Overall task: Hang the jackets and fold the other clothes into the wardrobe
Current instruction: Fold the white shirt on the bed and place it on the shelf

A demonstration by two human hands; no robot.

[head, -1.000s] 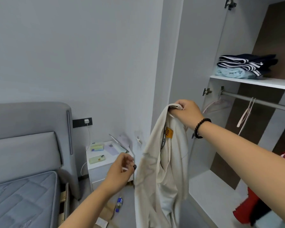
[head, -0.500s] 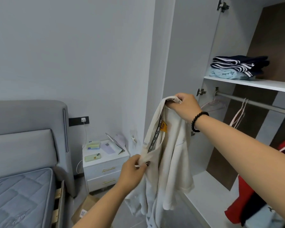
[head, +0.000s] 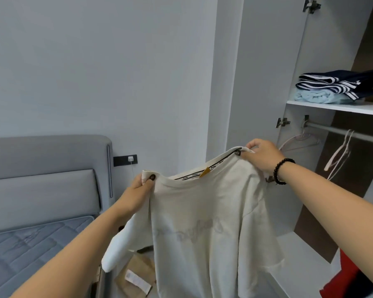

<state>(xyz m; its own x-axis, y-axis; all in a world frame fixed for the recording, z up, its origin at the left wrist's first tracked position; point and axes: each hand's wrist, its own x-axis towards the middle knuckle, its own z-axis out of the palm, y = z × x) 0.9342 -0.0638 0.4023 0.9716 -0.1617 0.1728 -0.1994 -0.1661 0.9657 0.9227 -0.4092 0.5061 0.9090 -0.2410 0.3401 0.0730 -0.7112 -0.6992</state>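
I hold a cream jacket (head: 205, 220) with brown buttons spread out in front of me, in the air beside the open wardrobe. My left hand (head: 138, 190) grips its collar edge on the left by a button. At the right collar corner, by another button, my right hand (head: 261, 155) pinches the cloth; a black bead bracelet is on that wrist. The collar shows a black tape and a yellow tag. Behind my right hand hang pale hangers (head: 297, 140) on the wardrobe rail (head: 340, 131).
Folded dark striped and light blue clothes (head: 336, 87) lie on the wardrobe shelf (head: 340, 107). A red garment (head: 349, 276) hangs low at the right. A grey bed (head: 30, 244) stands at the left, a cardboard box (head: 134, 274) on the floor below the jacket.
My left hand rose and took the collar's left edge, then pulled it left, spreading the jacket open. The view shifted, and the jacket now hides the nightstand.
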